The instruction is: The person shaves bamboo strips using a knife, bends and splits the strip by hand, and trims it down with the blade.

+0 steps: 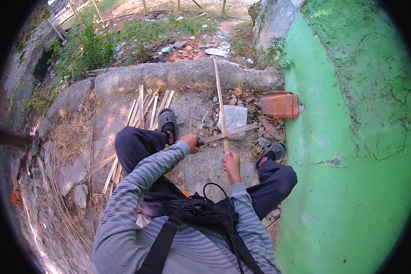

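Observation:
My left hand (pixel 190 142) is closed round the dark handle of a machete (pixel 243 129), its blade pointing right and slightly away from me. My right hand (pixel 232 165) grips the near end of a long, pale bamboo strip (pixel 219 89), which reaches out toward the low kerb. Blade and strip cross just beyond my right hand; whether the edge bites into the strip I cannot tell. Beneath the crossing, a whitish stone block (pixel 236 117) lies on the ground between my feet.
Split strips (pixel 142 107) lie beyond and beside my left leg. An orange hollow brick (pixel 279 105) sits against the green wall (pixel 347 201) on the right. The rough concrete kerb (pixel 169 75) runs across ahead, with plants (pixel 89 52) and litter past it. Rubble surrounds the block.

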Tool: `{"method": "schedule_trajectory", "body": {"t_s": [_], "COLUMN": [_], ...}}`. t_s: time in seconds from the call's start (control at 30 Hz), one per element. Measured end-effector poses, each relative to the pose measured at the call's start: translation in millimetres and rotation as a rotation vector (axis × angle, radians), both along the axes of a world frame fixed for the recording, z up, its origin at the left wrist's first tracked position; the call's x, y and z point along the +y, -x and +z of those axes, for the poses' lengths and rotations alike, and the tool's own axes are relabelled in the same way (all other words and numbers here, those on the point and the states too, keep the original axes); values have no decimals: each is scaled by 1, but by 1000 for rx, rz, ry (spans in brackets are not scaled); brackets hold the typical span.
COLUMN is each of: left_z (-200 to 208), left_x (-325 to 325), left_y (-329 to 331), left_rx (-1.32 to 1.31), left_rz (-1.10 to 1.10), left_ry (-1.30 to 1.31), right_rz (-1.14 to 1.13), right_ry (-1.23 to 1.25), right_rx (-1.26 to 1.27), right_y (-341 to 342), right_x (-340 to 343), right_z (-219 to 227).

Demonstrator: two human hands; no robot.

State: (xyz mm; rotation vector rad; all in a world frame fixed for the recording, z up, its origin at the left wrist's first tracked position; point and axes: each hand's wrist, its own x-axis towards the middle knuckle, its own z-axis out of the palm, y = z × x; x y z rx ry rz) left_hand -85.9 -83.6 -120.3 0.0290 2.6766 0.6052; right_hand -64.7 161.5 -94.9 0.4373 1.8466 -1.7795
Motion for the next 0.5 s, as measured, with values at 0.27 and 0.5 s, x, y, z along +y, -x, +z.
{"method": "schedule_trajectory", "body": {"t_s": [0.27,0.5], "left_z": [12,2], "left_x": [11,10], "left_y": [4,11], "left_rx": [-20,-92], "left_rz": [-30,132], "left_ry": [33,31], "right_rz": [-49,1], "right_ry": [129,-36], "right_rx": [-66,8], "right_y": [7,-7], "right_x": [12,5], "right_z": [5,-1]}}
